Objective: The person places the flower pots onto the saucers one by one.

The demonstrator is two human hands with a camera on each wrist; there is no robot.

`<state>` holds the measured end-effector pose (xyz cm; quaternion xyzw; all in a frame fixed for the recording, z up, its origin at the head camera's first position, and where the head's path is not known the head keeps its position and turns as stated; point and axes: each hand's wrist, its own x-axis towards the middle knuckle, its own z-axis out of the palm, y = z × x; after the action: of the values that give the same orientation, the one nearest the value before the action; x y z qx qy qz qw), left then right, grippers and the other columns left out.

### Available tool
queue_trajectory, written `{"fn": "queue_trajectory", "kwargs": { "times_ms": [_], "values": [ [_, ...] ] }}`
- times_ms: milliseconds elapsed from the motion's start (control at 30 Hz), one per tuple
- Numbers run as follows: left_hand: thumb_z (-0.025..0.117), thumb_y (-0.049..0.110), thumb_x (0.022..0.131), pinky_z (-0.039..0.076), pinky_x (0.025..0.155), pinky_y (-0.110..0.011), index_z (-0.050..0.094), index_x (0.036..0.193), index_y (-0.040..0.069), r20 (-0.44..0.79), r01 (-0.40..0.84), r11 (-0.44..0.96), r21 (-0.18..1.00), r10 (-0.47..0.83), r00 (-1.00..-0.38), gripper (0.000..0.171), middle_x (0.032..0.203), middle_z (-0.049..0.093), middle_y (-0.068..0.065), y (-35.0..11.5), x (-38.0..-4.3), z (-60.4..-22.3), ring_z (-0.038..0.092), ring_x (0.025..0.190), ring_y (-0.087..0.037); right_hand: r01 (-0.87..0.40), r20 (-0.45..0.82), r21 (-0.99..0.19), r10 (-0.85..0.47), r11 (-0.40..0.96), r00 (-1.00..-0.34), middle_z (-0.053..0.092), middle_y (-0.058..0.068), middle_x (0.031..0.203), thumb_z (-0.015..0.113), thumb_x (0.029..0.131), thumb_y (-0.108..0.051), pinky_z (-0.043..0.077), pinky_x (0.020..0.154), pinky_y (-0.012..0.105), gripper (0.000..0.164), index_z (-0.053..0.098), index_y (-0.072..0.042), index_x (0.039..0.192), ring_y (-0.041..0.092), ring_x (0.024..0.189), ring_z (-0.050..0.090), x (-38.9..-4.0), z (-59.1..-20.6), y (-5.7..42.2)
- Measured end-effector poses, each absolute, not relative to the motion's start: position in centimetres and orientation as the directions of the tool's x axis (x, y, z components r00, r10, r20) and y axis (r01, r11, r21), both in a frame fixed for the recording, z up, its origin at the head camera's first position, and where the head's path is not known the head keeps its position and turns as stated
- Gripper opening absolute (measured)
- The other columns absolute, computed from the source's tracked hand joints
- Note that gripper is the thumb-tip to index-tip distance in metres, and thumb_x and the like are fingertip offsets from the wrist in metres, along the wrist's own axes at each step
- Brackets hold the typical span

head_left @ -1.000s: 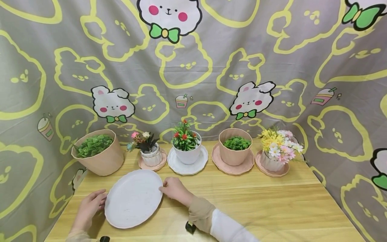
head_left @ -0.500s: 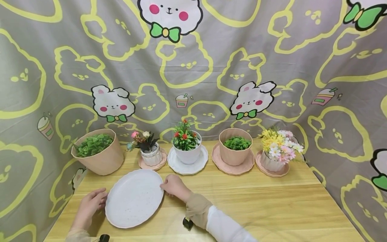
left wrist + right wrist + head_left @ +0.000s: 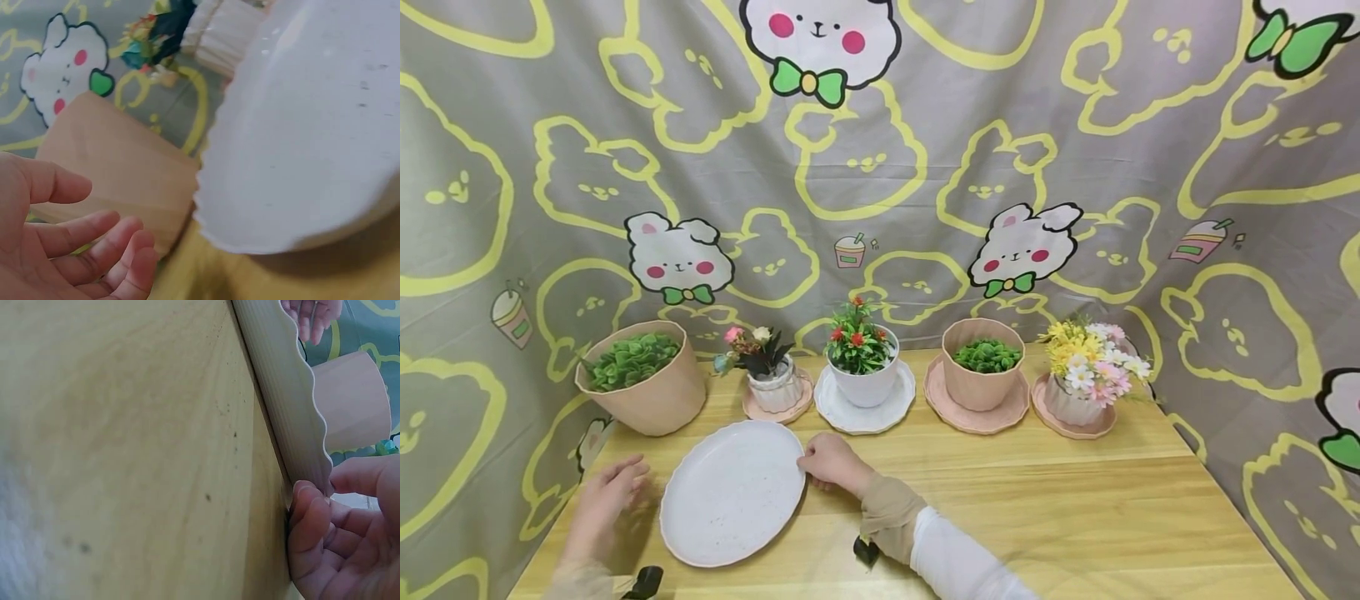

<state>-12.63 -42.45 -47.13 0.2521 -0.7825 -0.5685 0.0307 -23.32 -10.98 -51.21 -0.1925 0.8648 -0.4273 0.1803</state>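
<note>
A large white plant saucer with a wavy rim lies at the table's left front, some dark specks on its face. My right hand pinches its right rim between thumb and fingers; in the right wrist view, the fingertips are low against the wood. My left hand is off the saucer's left side, a gap between them. Its fingers are loosely bent around nothing in the left wrist view. Behind the saucer, a big peach pot of green leaves stands directly on the table.
Along the back stand a small white pot, a white pot with red flowers, a peach pot and a ribbed flower pot, each on a saucer. A patterned cloth hangs behind the wooden table.
My left hand has drawn away from the saucer's left rim, moving left. The right hand keeps its pinch on the right rim, and the saucer has hardly moved.
</note>
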Motion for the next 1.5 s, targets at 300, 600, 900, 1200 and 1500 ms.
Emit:
{"fn": "queue_trajectory", "kwargs": {
  "times_ms": [300, 600, 900, 1200, 1500],
  "values": [
    [0.05, 0.036, 0.1, 0.055, 0.073, -0.015, 0.053, 0.123, 0.014, -0.178, -0.301, 0.185, 0.936, -0.49, -0.853, 0.032, 0.094, 0.05, 0.03, -43.2, -13.4, -45.2, 0.058, 0.082, 0.011, -0.206, -0.127, -0.805, -0.502, 0.556, -0.856, 0.05, -0.002, 0.043, 0.059, 0.086, -0.009, 0.038, 0.034, 0.018, 0.033, 0.052, -0.012, 0.054, 0.007, 0.034, 0.046, -23.5, -51.5, -10.8],
    [0.052, 0.041, 0.098, 0.054, 0.068, -0.014, 0.052, 0.113, 0.021, -0.129, -0.217, 0.133, 0.967, -0.479, -0.868, 0.024, 0.082, 0.06, 0.029, -44.2, -14.2, -43.9, 0.059, 0.077, 0.01, -0.215, -0.12, -0.807, -0.509, 0.551, -0.852, 0.051, -0.002, 0.042, 0.059, 0.086, -0.009, 0.04, 0.034, 0.02, 0.032, 0.053, -0.011, 0.054, 0.007, 0.033, 0.046, -23.8, -51.8, -10.9],
    [0.052, 0.037, 0.099, 0.054, 0.063, -0.016, 0.054, 0.105, 0.021, -0.176, -0.199, -0.018, 0.98, -0.546, -0.819, 0.018, 0.074, 0.063, 0.021, -45.3, -15.8, -42.6, 0.06, 0.072, 0.004, -0.203, -0.134, -0.813, -0.515, 0.545, -0.847, 0.05, -0.003, 0.043, 0.059, 0.087, -0.01, 0.041, 0.035, 0.02, 0.032, 0.054, -0.01, 0.055, 0.007, 0.034, 0.046, -23.8, -51.7, -10.8],
    [0.053, 0.04, 0.097, 0.053, 0.061, -0.016, 0.058, 0.102, 0.015, -0.204, -0.203, -0.067, 0.977, -0.569, -0.797, 0.026, 0.074, 0.064, 0.017, -45.7, -17.4, -41.2, 0.062, 0.072, 0.002, -0.206, -0.115, -0.827, -0.517, 0.522, -0.848, 0.05, -0.003, 0.042, 0.059, 0.086, -0.01, 0.042, 0.034, 0.021, 0.033, 0.052, -0.011, 0.054, 0.007, 0.034, 0.046, -23.8, -52.0, -10.8],
    [0.051, 0.039, 0.098, 0.052, 0.058, -0.02, 0.067, 0.072, 0.023, -0.261, -0.229, -0.129, 0.965, -0.575, -0.775, 0.035, 0.069, 0.065, 0.012, -46.1, -18.2, -40.3, 0.061, 0.067, -0.004, -0.212, -0.114, -0.822, -0.519, 0.528, -0.847, 0.049, -0.005, 0.042, 0.06, 0.087, -0.01, 0.043, 0.035, 0.021, 0.033, 0.052, -0.013, 0.055, 0.006, 0.034, 0.046, -23.8, -52.1, -10.8]
  ]
}}
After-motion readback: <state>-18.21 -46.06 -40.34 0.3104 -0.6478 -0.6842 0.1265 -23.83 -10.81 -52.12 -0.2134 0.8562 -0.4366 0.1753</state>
